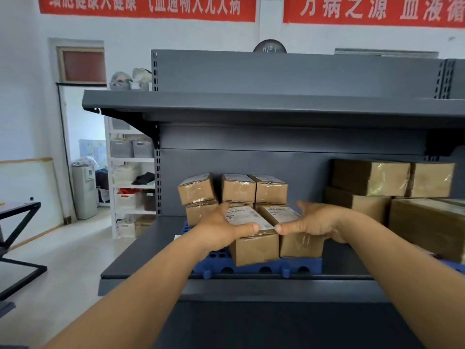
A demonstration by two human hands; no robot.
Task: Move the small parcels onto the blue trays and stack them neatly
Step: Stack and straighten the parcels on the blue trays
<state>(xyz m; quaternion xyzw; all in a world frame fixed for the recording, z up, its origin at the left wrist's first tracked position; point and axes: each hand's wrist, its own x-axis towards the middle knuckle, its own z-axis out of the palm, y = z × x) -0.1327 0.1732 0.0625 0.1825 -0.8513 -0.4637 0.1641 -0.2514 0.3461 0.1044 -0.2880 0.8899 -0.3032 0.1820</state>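
Head view. Both hands reach forward onto a grey shelf (141, 258) bearing a blue tray (264, 269). The left hand (224, 229) cups the outer left side of the front left parcel (254, 241), thumb laid across its labelled top; its fingers are out of sight behind the box. The right hand (313, 220) mirrors this on the front right parcel (297, 235), thumb on the top near the seam between the two boxes, fingers curled round the far right side. Neither hand is clenched; each is half-closed against its box, apparently pressing the pair together so that they sit flush, side by side, near the tray's front edge. The left box sits slightly askew to its neighbour, which suggests the squaring-up is unfinished.

Just beyond the fingertips stands the rear stack (232, 191): three small parcels above and at least three beneath, two layers high. The front pair thus seems to begin a second row. To the right of the right hand, well apart, lie larger cartons (372, 178), evidently not part of the task.

Hidden or unclear: the lower rear layer is largely masked by hands and front boxes; whether the front boxes rest fully on the tray or are still partly lifted cannot be told; the tray's rear and left portions are covered; label print is illegible.
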